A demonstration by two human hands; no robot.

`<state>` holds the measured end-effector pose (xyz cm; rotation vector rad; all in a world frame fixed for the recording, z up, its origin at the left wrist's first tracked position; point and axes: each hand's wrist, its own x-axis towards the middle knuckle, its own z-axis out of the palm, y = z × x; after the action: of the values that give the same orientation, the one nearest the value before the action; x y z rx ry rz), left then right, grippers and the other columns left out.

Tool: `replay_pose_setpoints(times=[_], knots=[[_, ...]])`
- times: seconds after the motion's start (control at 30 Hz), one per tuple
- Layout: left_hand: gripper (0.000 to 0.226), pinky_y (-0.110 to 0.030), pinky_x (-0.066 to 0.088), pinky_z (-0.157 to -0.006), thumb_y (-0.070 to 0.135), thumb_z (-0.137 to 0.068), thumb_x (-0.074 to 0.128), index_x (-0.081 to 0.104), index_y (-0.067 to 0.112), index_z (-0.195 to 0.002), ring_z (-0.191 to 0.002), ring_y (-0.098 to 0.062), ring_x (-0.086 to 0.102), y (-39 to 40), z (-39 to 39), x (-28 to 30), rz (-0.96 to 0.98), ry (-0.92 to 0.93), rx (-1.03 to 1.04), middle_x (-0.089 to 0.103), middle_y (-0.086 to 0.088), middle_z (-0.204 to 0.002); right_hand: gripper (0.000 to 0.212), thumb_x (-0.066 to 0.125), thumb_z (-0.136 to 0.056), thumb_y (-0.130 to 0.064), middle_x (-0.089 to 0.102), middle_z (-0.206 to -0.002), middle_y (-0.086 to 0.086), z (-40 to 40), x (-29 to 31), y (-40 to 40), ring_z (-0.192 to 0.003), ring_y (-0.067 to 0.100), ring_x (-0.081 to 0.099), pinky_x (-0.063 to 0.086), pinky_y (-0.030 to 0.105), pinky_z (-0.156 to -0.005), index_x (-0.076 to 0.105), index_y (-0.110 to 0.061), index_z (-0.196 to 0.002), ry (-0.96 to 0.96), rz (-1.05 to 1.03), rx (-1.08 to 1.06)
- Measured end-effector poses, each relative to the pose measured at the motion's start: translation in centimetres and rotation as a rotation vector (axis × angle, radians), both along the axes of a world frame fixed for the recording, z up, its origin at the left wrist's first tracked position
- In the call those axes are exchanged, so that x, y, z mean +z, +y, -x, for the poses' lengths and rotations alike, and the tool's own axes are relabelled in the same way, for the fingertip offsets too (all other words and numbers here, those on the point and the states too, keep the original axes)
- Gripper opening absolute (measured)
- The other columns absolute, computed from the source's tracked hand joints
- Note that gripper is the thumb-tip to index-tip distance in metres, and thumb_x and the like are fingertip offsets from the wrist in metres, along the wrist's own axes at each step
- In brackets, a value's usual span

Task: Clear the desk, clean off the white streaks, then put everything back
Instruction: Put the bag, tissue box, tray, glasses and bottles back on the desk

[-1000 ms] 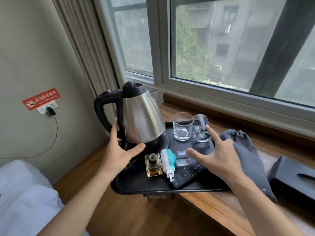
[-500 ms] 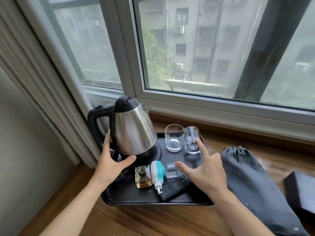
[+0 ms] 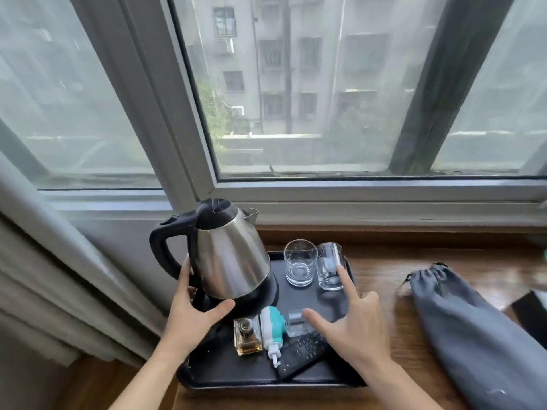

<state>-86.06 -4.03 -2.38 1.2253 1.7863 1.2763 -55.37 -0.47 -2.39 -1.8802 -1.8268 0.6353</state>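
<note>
1. We are seeing the left hand at lower centre-left, fingers spread and straight, thumb stretched under the steel kettle and forefinger reaching up behind it by the black handle; it is pressing against the kettle's base rather than wrapping it.
2. We are seeing the right hand at lower centre-right, fingers apart and holding nothing, the forefinger lying against the right-hand glass and the thumb pointing at a small clear cube.
3. Between the hands, an amber bottle, a white-and-teal plug-in device and a black remote are lying close together; a second glass is standing just left of the first.
4. All of these are sitting on a black tray, which is resting on the wooden desk under the window; its front rim is lying near the desk's front edge at lower centre.
5. To the right, apart from the tray, a grey drawstring bag is lying on bare wood, with a dark box at the frame's right edge.
6. A curtain is hanging at the left, close behind the kettle handle.
</note>
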Motion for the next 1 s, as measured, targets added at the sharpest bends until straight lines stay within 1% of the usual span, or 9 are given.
replay_pose_setpoints(times=[0.07, 0.2, 0.37, 0.4, 0.53, 0.67, 0.83, 0.93, 1.0], knots=[[0.120, -0.029, 0.032, -0.118, 0.011, -0.069, 0.096, 0.023, 0.058, -0.151, -0.140, -0.005, 0.041, 1.1, 0.6, -0.4, -0.007, -0.013, -0.035, 0.040, 0.043, -0.138, 0.119, 0.056, -0.051, -0.101, 0.036, -0.090, -0.007, 0.7, -0.3, 0.4, -0.079, 0.013, 0.046, 0.052, 0.032, -0.073, 0.008, -0.062, -0.153, -0.032, 0.004, -0.016], [0.120, -0.030, 0.032, -0.119, 0.013, -0.069, 0.097, 0.022, 0.068, -0.144, -0.139, -0.002, 0.041, 2.6, 1.9, -1.6, 0.008, -0.055, -0.068, 0.041, 0.044, -0.138, 0.118, 0.060, -0.054, -0.097, 0.036, -0.090, -0.006, 1.8, -1.0, 0.9, -0.077, 0.013, 0.046, 0.053, 0.033, -0.072, 0.009, -0.061, -0.154, -0.037, 0.011, -0.039], [0.122, -0.021, 0.030, -0.114, 0.013, -0.068, 0.097, 0.020, 0.068, -0.145, -0.127, 0.029, 0.037, 3.3, 2.3, -3.2, 0.011, -0.096, -0.082, 0.041, 0.062, -0.127, 0.117, 0.064, -0.055, -0.094, 0.035, -0.091, -0.006, 2.3, -1.6, 1.6, -0.079, 0.018, 0.050, 0.047, 0.033, -0.070, 0.012, -0.060, -0.154, -0.057, 0.033, -0.061], [0.123, -0.020, 0.030, -0.114, 0.014, -0.068, 0.098, 0.020, 0.068, -0.146, -0.128, 0.028, 0.037, 3.4, 2.3, -3.4, 0.014, -0.097, -0.083, 0.041, 0.060, -0.129, 0.117, 0.065, -0.055, -0.094, 0.035, -0.091, -0.006, 2.4, -1.7, 1.8, -0.080, 0.018, 0.050, 0.045, 0.033, -0.070, 0.013, -0.060, -0.154, -0.064, 0.037, -0.063], [0.125, -0.024, 0.029, -0.116, 0.021, -0.068, 0.099, 0.018, 0.061, -0.155, -0.140, 0.007, 0.038, 4.0, 2.5, -3.6, 0.020, -0.080, -0.083, 0.037, 0.044, -0.142, 0.117, 0.065, -0.056, -0.093, 0.036, -0.092, -0.005, 2.5, -2.3, 2.3, -0.080, 0.016, 0.050, 0.045, 0.032, -0.069, 0.011, -0.060, -0.154, -0.056, 0.035, -0.064], [0.127, -0.023, 0.029, -0.116, 0.022, -0.069, 0.098, 0.015, 0.054, -0.161, -0.143, 0.003, 0.037, 4.9, 2.4, -3.6, 0.020, -0.068, -0.104, 0.039, 0.038, -0.144, 0.116, 0.064, -0.057, -0.093, 0.037, -0.093, -0.003, 2.2, -2.8, 3.1, -0.082, 0.019, 0.050, 0.048, 0.034, -0.072, 0.009, -0.061, -0.154, -0.059, 0.023, -0.082], [0.126, -0.022, 0.030, -0.116, 0.022, -0.070, 0.098, 0.013, 0.064, -0.153, -0.139, 0.007, 0.039, 5.4, 2.2, -3.6, 0.008, -0.033, -0.115, 0.036, 0.044, -0.142, 0.115, 0.062, -0.059, -0.093, 0.038, -0.095, -0.001, 2.1, -3.0, 3.9, -0.084, 0.020, 0.049, 0.046, 0.034, -0.074, 0.009, -0.058, -0.156, -0.075, 0.034, -0.094], [0.125, -0.010, 0.029, -0.110, 0.020, -0.069, 0.098, 0.014, 0.070, -0.148, -0.133, 0.023, 0.036, 5.5, 2.3, -3.9, -0.001, -0.023, -0.118, 0.036, 0.054, -0.137, 0.115, 0.058, -0.060, -0.095, 0.037, -0.093, -0.001, 2.4, -3.1, 4.1, -0.081, 0.019, 0.045, 0.045, 0.034, -0.072, 0.006, -0.058, -0.156, -0.114, 0.031, -0.104], [0.125, -0.005, 0.029, -0.107, 0.018, -0.069, 0.098, 0.014, 0.071, -0.147, -0.131, 0.026, 0.035, 5.6, 2.3, -3.8, 0.006, -0.023, -0.118, 0.036, 0.057, -0.135, 0.115, 0.057, -0.061, -0.095, 0.036, -0.093, -0.001, 2.5, -3.3, 4.1, -0.080, 0.019, 0.044, 0.046, 0.034, -0.072, 0.004, -0.057, -0.156, -0.127, 0.037, -0.109]])
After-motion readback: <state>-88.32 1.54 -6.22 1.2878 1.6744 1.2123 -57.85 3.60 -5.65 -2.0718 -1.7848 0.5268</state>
